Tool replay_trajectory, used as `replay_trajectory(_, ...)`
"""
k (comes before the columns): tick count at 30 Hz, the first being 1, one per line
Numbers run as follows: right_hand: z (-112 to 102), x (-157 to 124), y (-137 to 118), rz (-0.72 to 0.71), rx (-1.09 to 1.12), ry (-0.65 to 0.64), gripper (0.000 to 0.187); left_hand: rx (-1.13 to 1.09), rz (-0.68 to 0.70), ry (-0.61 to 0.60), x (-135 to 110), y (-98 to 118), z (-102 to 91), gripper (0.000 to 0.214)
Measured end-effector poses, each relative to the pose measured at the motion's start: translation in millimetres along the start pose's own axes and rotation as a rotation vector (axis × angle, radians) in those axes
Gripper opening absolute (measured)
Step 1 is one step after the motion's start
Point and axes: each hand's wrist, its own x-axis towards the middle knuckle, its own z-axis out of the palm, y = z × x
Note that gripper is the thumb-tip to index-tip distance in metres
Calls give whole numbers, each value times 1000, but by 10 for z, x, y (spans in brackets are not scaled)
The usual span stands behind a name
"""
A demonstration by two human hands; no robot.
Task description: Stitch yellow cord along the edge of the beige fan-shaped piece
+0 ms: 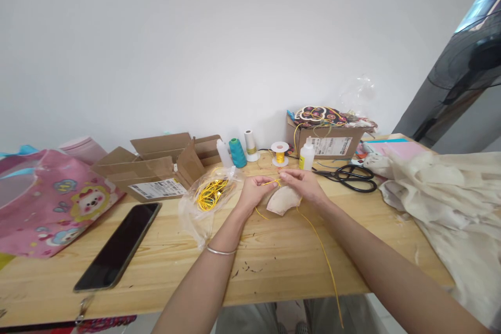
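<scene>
Over the middle of the table, my left hand (253,191) pinches a yellow cord (268,183) between thumb and fingers. My right hand (303,183) is closed at the top of a small cream fan-shaped fabric piece (283,202), where the cord meets it. Whether the right fingers grip fabric, cord or both is too small to tell. One long cord end trails from the fabric's right side over the table's front edge. A shorter loop hangs below my left hand. Behind the hands stands a spool of yellow thread (280,157).
Left lie a plastic bag of yellow cord (212,194), a phone (119,245), an open carton (152,175) and a pink bag (74,198). Thread cones (237,153) and a glue bottle (307,154) stand behind. Black scissors (354,177) and cream cloth (442,188) lie right.
</scene>
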Motion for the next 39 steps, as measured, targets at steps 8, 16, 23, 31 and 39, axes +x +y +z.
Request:
replay_trajectory(8, 4, 41, 132, -384, -380, -13, 19, -40, 28, -76, -4, 0, 12, 23)
replay_trajectory(16, -4, 45, 151, -392, -494, 69, 17, -36, -27, -95, -51, 83, 14, 25)
replay_trajectory(23, 10, -1, 97, -569, -659, 123, 15, 30, 26, -83, -13, 27, 17, 22)
replay_trajectory(31, 15, 15, 126, -422, -515, 134, 19, 24, 100, -39, 14, -18, 4, 24)
replay_trajectory(39, 26, 31, 107, -242, -319, 140, 22, 91, 143, -70, -5, 12, 8, 29)
